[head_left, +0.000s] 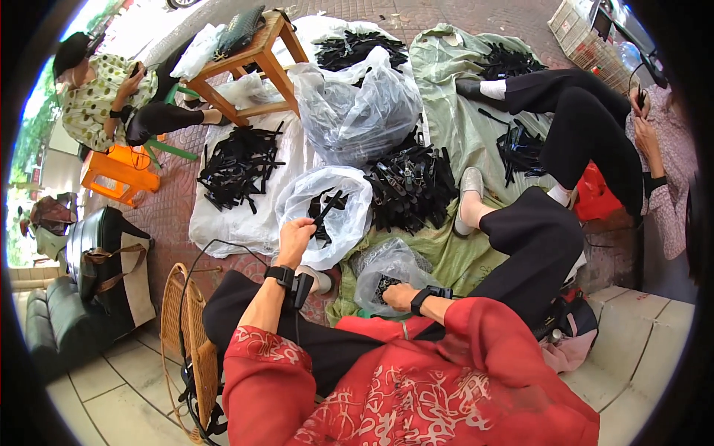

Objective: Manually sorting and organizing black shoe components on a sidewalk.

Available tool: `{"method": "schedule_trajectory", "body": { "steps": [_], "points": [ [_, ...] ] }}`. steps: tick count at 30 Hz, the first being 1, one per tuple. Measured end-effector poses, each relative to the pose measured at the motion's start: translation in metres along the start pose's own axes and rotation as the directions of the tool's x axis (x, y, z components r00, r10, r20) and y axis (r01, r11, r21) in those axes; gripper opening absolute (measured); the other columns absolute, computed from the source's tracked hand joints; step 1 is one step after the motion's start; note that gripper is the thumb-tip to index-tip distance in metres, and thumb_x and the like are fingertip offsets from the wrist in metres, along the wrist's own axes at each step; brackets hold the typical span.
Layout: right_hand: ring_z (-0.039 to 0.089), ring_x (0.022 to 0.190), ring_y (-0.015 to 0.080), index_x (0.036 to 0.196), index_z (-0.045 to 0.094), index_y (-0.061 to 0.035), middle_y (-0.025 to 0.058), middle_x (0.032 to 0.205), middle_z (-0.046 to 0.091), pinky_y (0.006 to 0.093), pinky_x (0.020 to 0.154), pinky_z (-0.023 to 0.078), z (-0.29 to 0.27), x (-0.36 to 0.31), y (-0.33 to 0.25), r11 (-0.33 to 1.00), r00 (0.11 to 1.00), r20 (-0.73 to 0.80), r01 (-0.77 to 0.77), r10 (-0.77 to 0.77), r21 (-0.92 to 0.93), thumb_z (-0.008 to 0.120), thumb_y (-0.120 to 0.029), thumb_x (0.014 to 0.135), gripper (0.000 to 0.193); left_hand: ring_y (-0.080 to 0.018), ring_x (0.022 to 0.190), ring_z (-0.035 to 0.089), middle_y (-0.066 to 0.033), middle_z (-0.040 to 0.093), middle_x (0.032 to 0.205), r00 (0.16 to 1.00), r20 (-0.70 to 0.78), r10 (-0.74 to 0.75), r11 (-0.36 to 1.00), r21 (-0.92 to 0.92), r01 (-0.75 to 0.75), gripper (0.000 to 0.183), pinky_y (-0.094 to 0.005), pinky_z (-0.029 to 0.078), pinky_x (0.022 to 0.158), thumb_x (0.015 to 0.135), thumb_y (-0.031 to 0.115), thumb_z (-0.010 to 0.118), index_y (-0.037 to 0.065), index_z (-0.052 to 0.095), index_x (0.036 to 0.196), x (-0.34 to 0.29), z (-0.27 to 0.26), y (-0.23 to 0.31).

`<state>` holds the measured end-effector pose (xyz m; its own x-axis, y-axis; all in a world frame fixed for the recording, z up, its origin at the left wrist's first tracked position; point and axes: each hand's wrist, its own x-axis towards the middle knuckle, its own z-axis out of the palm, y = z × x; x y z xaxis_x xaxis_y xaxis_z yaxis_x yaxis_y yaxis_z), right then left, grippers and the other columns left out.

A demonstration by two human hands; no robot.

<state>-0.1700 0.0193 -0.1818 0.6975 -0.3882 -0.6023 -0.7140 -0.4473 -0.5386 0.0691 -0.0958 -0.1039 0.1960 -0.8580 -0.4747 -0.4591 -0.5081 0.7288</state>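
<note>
Strap (329, 209), black and slim, tilts up over the mouth of a white plastic bag (338, 254), its lower end pinched by the left hand (297, 238), whose grip is closed. The right hand (401, 297), curled, reaches into a clear bag (375, 260) nearer the body; whether that grip has hold of anything cannot be told. Beyond the white plastic bag, a black strap heap (239, 169) spreads on a white sheet (213, 232).

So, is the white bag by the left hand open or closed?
Open: the white bag has its mouth spread wide, and black strips show inside.
</note>
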Motion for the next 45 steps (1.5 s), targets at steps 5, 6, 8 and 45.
{"method": "schedule_trajectory", "body": {
  "steps": [5, 6, 8, 45],
  "points": [
    [0.060, 0.071, 0.0316, 0.076, 0.061, 0.0016, 0.0191, 0.078, 0.060, 0.0392, 0.062, 0.048, -0.034, -0.018, -0.014, 0.995, 0.991, -0.119, -0.059, 0.068, 0.080, 0.054, -0.005, 0.066, 0.014, -0.0165, 0.053, 0.058, -0.0107, 0.058, 0.068, 0.931, 0.359, 0.068, 0.800, -0.577, 0.164, 0.022, -0.0264, 0.049, 0.045, 0.075, 0.016, 0.051, -0.001, 0.054, 0.089, -0.043, -0.003, 0.046],
    [0.060, 0.068, 0.0308, 0.075, 0.060, 0.0018, 0.0192, 0.076, 0.060, 0.0386, 0.061, 0.048, -0.041, -0.019, -0.012, 0.971, 0.973, -0.165, -0.126, 0.161, 0.204, 0.055, -0.006, 0.066, 0.013, -0.0189, 0.063, 0.060, -0.0120, 0.056, 0.077, 0.890, 0.452, 0.061, 0.775, -0.583, 0.243, 0.020, -0.0251, 0.049, 0.051, 0.076, 0.010, 0.052, 0.001, 0.048, 0.095, -0.046, -0.005, 0.051],
    [0.060, 0.065, 0.0268, 0.075, 0.060, 0.0026, 0.0171, 0.074, 0.060, 0.0360, 0.060, 0.048, -0.066, -0.028, -0.010, 0.946, 0.934, -0.340, 0.005, 0.112, 0.324, 0.055, -0.006, 0.068, 0.012, -0.0190, 0.065, 0.060, -0.0115, 0.054, 0.079, 0.914, 0.379, 0.145, 0.805, -0.583, 0.114, 0.020, -0.0265, 0.050, 0.052, 0.076, 0.007, 0.052, 0.001, 0.047, 0.095, -0.066, -0.005, 0.058],
    [0.056, 0.064, 0.0152, 0.081, 0.056, -0.0008, 0.0071, 0.075, 0.055, 0.0252, 0.054, 0.046, -0.132, -0.054, -0.090, 0.891, 0.264, -0.957, 0.395, 0.124, 0.224, 0.059, 0.003, 0.070, 0.012, -0.0069, 0.059, 0.055, -0.0019, 0.057, 0.074, 0.797, 0.466, 0.385, 0.690, -0.719, 0.088, 0.012, -0.0171, 0.042, 0.048, 0.083, 0.013, 0.053, 0.003, 0.055, 0.089, -0.098, 0.011, 0.042]
  ]
}}
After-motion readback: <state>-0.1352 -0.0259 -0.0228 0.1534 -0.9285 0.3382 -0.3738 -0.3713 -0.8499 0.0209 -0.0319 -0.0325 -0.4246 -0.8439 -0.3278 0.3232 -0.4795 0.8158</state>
